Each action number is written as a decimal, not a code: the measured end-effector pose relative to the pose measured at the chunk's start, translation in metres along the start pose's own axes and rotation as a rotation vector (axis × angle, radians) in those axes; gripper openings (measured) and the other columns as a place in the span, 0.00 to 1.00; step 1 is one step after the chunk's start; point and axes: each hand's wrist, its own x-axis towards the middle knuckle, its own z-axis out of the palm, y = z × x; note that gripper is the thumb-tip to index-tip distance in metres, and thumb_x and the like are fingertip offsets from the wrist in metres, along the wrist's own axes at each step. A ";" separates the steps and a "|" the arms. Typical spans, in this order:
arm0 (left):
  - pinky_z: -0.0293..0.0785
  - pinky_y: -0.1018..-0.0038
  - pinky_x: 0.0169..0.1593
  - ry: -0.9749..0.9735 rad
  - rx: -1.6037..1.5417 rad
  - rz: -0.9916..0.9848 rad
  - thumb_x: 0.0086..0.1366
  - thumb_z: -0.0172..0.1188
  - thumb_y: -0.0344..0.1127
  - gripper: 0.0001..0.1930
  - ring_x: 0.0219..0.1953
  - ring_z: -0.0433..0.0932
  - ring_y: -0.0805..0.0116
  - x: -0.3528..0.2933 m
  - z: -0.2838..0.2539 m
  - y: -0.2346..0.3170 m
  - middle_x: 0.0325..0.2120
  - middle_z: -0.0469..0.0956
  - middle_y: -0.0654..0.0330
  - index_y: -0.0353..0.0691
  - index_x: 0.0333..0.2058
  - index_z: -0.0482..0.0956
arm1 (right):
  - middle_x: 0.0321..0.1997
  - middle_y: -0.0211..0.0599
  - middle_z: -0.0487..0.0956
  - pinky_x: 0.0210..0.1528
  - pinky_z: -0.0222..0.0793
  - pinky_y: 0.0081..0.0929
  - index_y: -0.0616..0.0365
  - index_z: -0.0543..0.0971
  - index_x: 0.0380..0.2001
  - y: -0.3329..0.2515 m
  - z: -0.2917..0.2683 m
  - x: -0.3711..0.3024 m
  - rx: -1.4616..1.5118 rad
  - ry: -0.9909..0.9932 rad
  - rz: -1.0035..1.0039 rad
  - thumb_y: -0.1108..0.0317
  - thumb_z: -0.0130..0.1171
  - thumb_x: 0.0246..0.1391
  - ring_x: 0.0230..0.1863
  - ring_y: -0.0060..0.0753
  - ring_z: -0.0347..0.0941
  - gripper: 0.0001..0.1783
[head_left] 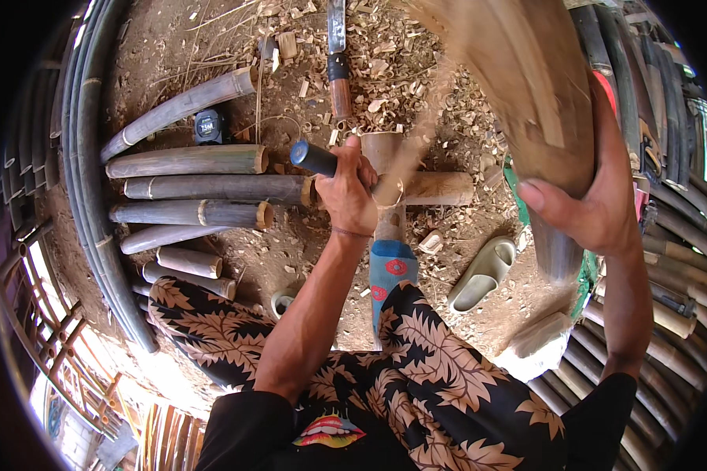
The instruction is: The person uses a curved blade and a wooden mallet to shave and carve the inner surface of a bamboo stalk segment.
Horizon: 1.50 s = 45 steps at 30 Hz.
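Note:
My left hand [349,187] is closed around a dark handle with a blue rounded end [313,158]. The handle's other end is hidden behind the fist, where a blurred brown streak crosses. Beneath that hand an upright-running bamboo piece [382,144] crosses another lying bamboo piece [440,189]. My right hand [589,200] wraps round a thick wooden club [526,94], held up close to the camera at the right. Its far end is smeared by motion. My foot in a blue sock [393,271] with red flowers lies in line with the bamboo below my left hand.
A machete [338,74] lies among wood chips ahead. Several cut bamboo lengths [212,188] lie at the left near a tape measure [208,125], beside long dark poles [86,196]. One green sandal [483,275] rests right of my foot. More bamboo [668,357] is stacked at the right.

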 end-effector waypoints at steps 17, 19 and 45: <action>0.59 0.80 0.22 -0.032 0.042 0.119 0.64 0.62 0.38 0.15 0.18 0.63 0.82 -0.014 0.012 -0.019 0.14 0.66 0.70 0.43 0.21 0.68 | 0.34 0.37 0.72 0.32 0.77 0.36 0.35 0.61 0.63 -0.017 0.039 0.053 -1.079 -0.345 -0.352 0.67 0.70 0.36 0.30 0.44 0.77 0.48; 0.58 0.79 0.22 0.053 0.222 0.108 0.64 0.60 0.38 0.15 0.17 0.61 0.81 -0.017 0.009 -0.025 0.14 0.63 0.70 0.44 0.20 0.68 | 0.35 0.38 0.73 0.32 0.78 0.36 0.35 0.61 0.64 -0.019 0.034 0.046 -1.196 -0.470 -0.376 0.67 0.69 0.37 0.30 0.45 0.77 0.48; 0.75 0.60 0.38 -0.206 1.136 0.423 0.64 0.58 0.37 0.23 0.35 0.79 0.51 0.062 0.015 0.024 0.38 0.78 0.44 0.36 0.54 0.63 | 0.63 0.54 0.64 0.64 0.58 0.38 0.56 0.52 0.66 0.164 0.066 -0.177 -0.596 0.330 0.625 0.70 0.69 0.41 0.64 0.52 0.61 0.50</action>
